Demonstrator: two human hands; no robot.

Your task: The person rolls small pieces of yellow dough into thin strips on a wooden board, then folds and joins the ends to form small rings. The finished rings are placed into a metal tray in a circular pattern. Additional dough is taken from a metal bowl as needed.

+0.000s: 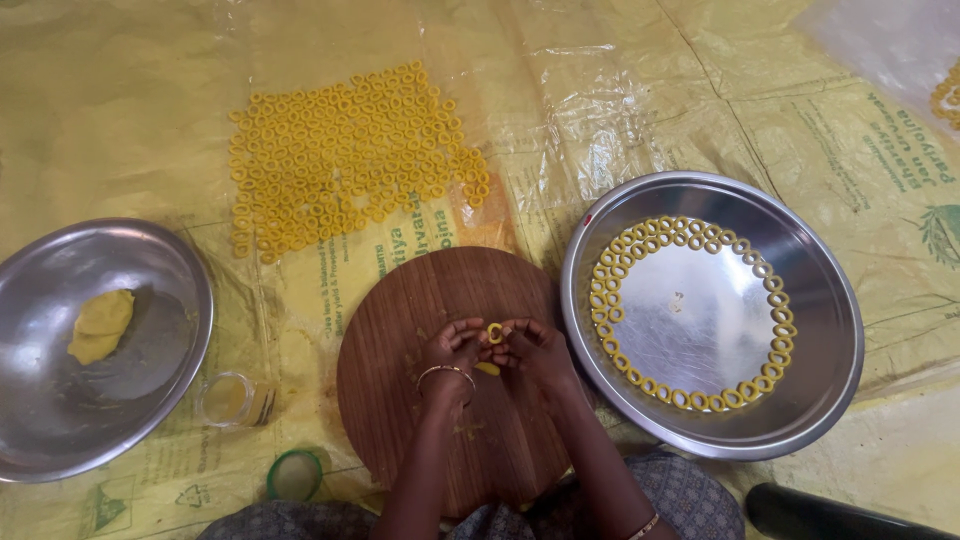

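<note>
Yellow dough ring (495, 333) pinched between both hands (497, 348)

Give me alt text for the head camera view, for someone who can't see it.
The left hand and right hand pinch a yellow dough ring over a round wooden board. Rings line the steel plate at right; a dough lump sits in a bowl at left.

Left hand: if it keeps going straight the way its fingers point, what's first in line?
The left hand points up and right; the dough ring pinched at its fingertips comes first, then the right hand beside it. Depth unclear.
</note>
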